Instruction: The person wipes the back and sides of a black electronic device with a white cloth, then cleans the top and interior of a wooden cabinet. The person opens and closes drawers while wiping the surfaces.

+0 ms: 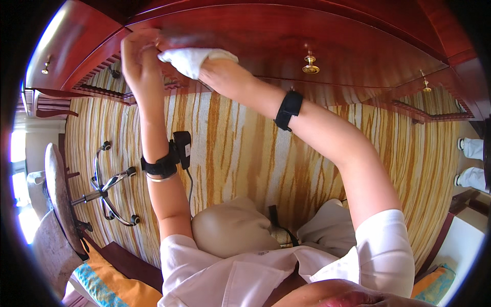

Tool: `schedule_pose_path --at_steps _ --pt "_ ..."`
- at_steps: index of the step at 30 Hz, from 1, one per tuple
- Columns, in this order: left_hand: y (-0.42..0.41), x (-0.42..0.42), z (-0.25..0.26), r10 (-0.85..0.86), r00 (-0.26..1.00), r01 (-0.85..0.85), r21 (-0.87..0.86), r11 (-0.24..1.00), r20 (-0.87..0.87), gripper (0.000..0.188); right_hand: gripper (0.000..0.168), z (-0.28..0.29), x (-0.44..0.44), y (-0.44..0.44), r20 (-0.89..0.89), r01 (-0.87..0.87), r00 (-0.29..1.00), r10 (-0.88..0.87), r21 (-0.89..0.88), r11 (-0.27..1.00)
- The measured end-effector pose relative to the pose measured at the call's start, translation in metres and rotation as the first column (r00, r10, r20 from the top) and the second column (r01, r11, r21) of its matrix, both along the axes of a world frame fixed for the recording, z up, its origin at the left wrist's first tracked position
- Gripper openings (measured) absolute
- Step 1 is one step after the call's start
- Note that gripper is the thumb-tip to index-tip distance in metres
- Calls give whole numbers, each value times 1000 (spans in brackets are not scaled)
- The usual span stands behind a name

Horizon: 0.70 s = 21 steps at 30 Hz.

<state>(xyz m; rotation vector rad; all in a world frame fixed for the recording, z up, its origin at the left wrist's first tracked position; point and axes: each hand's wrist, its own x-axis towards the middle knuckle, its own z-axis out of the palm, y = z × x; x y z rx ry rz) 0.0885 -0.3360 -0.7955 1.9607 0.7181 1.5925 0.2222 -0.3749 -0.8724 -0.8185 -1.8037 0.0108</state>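
A folded white cloth [190, 61] covers my right hand [191, 63], which presses it toward the glossy red-brown wooden furniture front [261, 42]. Its fingers are hidden by the cloth. Beside it, slightly blurred, my left hand [140, 57] is raised near the furniture's corner, its fingers partly curled; whether it touches the wood or grips anything is unclear. A round brass knob [310, 65] juts from the wooden front to the right of my hands. Black straps circle both forearms, and the left one carries a small black device [182, 149] with a cable.
A swivel chair [101, 190] with a chrome base stands at left on the striped carpet [238, 153]. Smaller brass knobs are at far left [45, 68] and right [426, 86]. Another person's white shoes [471, 149] show at far right. An orange and blue textile [111, 284] lies lower left.
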Motion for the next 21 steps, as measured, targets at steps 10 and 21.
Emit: schedule_pose_path --at_steps 10,21 --pt "-17 -39 -27 -61 956 3 -200 980 -287 26 48 -41 25 -21 97 -11 995 36 -250 968" --pt "-26 -16 -26 -153 955 73 -300 951 -253 25 55 21 59 -60 733 510 363 -575 360 781"
